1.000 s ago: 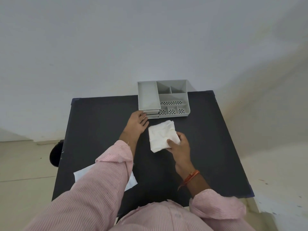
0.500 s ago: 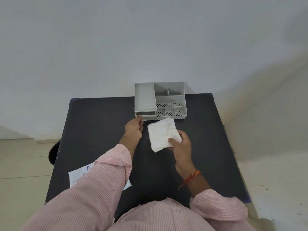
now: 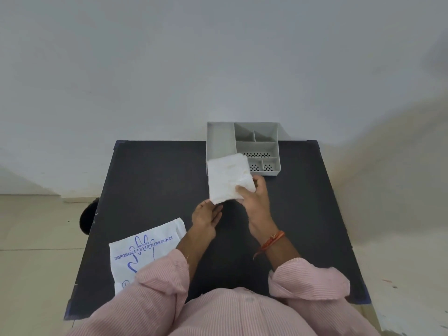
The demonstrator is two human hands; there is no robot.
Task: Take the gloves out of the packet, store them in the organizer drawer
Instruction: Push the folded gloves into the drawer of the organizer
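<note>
Our right hand (image 3: 254,202) pinches the folded gloves (image 3: 229,178) over the organizer (image 3: 242,147); left hand (image 3: 206,214) loose, open, at their corner.

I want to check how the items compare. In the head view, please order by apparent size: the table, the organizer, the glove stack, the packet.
1. table, by far the largest.
2. organizer.
3. packet and glove stack: not ranked; a sleeve hides part of the packet, which also lies nearer the camera.

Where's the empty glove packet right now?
In the head view the packet lies flat on the black table, near its front-left corner, partly under the left sleeve and well away from the organizer.
</note>
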